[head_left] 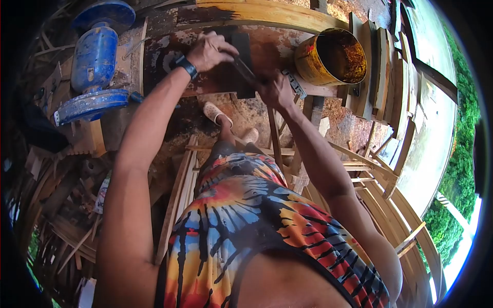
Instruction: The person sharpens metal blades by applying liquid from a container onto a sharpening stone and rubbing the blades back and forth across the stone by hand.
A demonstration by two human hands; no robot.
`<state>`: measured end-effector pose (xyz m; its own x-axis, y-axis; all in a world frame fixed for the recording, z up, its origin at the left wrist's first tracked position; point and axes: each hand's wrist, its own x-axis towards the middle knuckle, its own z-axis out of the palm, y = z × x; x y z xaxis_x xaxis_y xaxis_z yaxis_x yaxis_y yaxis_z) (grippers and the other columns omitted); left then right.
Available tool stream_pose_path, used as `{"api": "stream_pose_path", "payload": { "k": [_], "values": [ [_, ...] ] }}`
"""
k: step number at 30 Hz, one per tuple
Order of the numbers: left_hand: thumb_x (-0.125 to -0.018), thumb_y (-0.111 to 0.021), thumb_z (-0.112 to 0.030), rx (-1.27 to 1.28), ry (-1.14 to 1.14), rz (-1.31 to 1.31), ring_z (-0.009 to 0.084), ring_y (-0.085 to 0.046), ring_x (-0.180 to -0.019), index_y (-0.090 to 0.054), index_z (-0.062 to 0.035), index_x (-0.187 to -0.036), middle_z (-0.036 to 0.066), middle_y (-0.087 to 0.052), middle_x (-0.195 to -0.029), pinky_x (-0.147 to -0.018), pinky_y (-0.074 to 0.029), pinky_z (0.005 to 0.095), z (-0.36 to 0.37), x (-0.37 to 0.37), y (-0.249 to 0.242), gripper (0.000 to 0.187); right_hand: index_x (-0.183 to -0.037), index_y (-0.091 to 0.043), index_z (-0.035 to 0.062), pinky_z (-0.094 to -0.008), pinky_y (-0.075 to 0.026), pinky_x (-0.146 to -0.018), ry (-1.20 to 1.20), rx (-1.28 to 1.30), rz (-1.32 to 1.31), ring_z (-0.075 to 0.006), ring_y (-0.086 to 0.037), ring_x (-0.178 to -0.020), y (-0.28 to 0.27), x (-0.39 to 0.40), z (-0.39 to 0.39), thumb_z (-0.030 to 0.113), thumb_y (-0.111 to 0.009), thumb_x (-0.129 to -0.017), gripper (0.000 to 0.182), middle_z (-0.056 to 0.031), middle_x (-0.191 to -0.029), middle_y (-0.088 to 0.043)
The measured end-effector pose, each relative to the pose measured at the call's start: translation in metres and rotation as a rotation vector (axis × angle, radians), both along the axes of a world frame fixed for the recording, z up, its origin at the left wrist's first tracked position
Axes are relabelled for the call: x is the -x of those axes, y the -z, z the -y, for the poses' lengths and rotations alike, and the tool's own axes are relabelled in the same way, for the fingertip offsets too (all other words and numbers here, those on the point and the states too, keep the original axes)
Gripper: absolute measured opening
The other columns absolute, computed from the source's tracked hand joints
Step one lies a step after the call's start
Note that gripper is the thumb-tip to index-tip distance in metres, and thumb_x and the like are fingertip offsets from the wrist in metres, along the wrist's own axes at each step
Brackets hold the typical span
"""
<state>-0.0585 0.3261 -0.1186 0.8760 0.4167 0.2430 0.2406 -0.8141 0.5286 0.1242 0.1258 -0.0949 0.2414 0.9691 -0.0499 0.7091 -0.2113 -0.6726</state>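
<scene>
My left hand [209,52], with a dark watch at the wrist, is over a stained workbench [169,43]. Its fingers are curled and closed at the upper end of a dark narrow strip [245,71], whose exact kind I cannot make out. My right hand [277,92] is closed around the lower end of the same strip, which slants between both hands. Beneath them lies a dark flat panel [243,43] across the bench. A yellow bucket [313,61], smeared with dark stain inside, stands right of my right hand.
A blue machine [94,59] stands at the left. Several wooden boards [382,72] lean at the right, with slatted wooden frames [405,215] below. A small lettered plate [295,84] lies by the bucket. A long yellowish plank [277,15] runs along the back.
</scene>
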Motion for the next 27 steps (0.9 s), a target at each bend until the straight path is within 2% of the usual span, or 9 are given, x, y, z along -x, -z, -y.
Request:
{"api": "stream_pose_path", "payload": {
  "k": [2,4,6,8,11,15,20,24,27],
  "values": [
    [-0.073,-0.084,-0.025,0.101,0.024,0.023,0.0223,-0.056,-0.080,-0.083,-0.0236,-0.095,0.000,-0.060,-0.072,-0.079,-0.045,0.0372,0.029,-0.001,-0.001,0.022,-0.084,-0.075,0.0063,-0.0448,-0.057,-0.067,-0.029,-0.103,-0.021,-0.0376,-0.071,-0.074,-0.001,0.003,0.033,0.034,-0.075,-0.086,0.027,-0.0183,-0.078,-0.071],
    [-0.071,-0.085,-0.025,0.208,0.050,0.030,0.0217,-0.057,-0.080,-0.083,-0.0232,-0.092,-0.001,-0.060,-0.071,-0.080,-0.045,0.0373,0.059,-0.002,-0.004,0.021,-0.082,-0.074,0.0049,-0.0443,-0.056,-0.067,0.015,0.182,-0.053,-0.0373,-0.071,-0.073,-0.014,0.002,0.070,0.031,-0.075,-0.087,0.027,-0.0182,-0.078,-0.071],
    [-0.069,-0.085,-0.025,0.186,0.054,0.053,0.0211,-0.057,-0.080,-0.083,-0.0237,-0.089,-0.002,-0.061,-0.071,-0.078,-0.046,0.0373,0.074,-0.002,-0.009,0.020,-0.081,-0.074,0.0045,-0.0445,-0.056,-0.066,0.005,0.187,-0.032,-0.0376,-0.070,-0.073,-0.021,0.003,0.079,0.031,-0.074,-0.087,0.027,-0.0181,-0.077,-0.070],
    [-0.069,-0.086,-0.025,0.134,0.048,0.049,0.0211,-0.057,-0.080,-0.083,-0.0238,-0.090,-0.002,-0.062,-0.071,-0.078,-0.046,0.0380,0.061,-0.001,-0.009,0.021,-0.080,-0.074,0.0047,-0.0458,-0.055,-0.065,0.015,0.182,-0.029,-0.0382,-0.070,-0.071,-0.015,0.005,0.073,0.032,-0.074,-0.088,0.028,-0.0178,-0.076,-0.069],
    [-0.071,-0.086,-0.022,0.083,0.018,0.039,0.0224,-0.056,-0.078,-0.083,-0.0216,-0.092,0.001,-0.062,-0.072,-0.074,-0.048,0.0364,0.022,-0.004,-0.008,0.022,-0.083,-0.073,0.0053,-0.0465,-0.055,-0.064,0.008,-0.093,-0.001,-0.0387,-0.070,-0.071,-0.004,0.007,0.026,0.032,-0.075,-0.087,0.027,-0.0176,-0.075,-0.069],
    [-0.072,-0.085,-0.021,0.093,-0.008,0.048,0.0225,-0.056,-0.077,-0.082,-0.0202,-0.092,0.003,-0.061,-0.072,-0.072,-0.049,0.0370,-0.016,-0.001,0.002,0.020,-0.088,-0.074,0.0075,-0.0470,-0.055,-0.064,-0.014,-0.044,0.010,-0.0386,-0.069,-0.071,0.010,0.000,-0.009,0.030,-0.073,-0.088,0.022,-0.0165,-0.077,-0.069],
    [-0.070,-0.085,-0.021,0.117,0.047,0.070,0.0225,-0.055,-0.076,-0.082,-0.0212,-0.093,0.001,-0.061,-0.071,-0.070,-0.049,0.0384,0.033,-0.002,-0.008,0.022,-0.081,-0.072,0.0076,-0.0465,-0.054,-0.063,-0.046,-0.086,-0.028,-0.0383,-0.069,-0.070,-0.006,0.002,0.040,0.027,-0.072,-0.087,0.021,-0.0155,-0.078,-0.069],
    [-0.073,-0.082,-0.027,0.222,0.043,-0.031,0.0183,-0.056,-0.088,-0.083,-0.0258,-0.090,-0.004,-0.061,-0.075,-0.090,-0.039,0.0373,0.075,0.000,-0.014,0.017,-0.079,-0.071,0.0055,-0.0453,-0.054,-0.062,-0.040,0.107,0.003,-0.0381,-0.069,-0.070,-0.012,0.003,0.080,0.025,-0.074,-0.086,0.021,-0.0154,-0.076,-0.068],
    [-0.074,-0.082,-0.028,0.139,0.033,-0.050,0.0186,-0.056,-0.087,-0.082,-0.0268,-0.092,-0.004,-0.061,-0.075,-0.088,-0.039,0.0372,0.047,-0.002,-0.011,0.019,-0.080,-0.070,0.0053,-0.0461,-0.054,-0.063,0.006,0.019,-0.003,-0.0384,-0.069,-0.071,-0.006,0.006,0.057,0.026,-0.075,-0.085,0.022,-0.0161,-0.076,-0.068]
  ]
}}
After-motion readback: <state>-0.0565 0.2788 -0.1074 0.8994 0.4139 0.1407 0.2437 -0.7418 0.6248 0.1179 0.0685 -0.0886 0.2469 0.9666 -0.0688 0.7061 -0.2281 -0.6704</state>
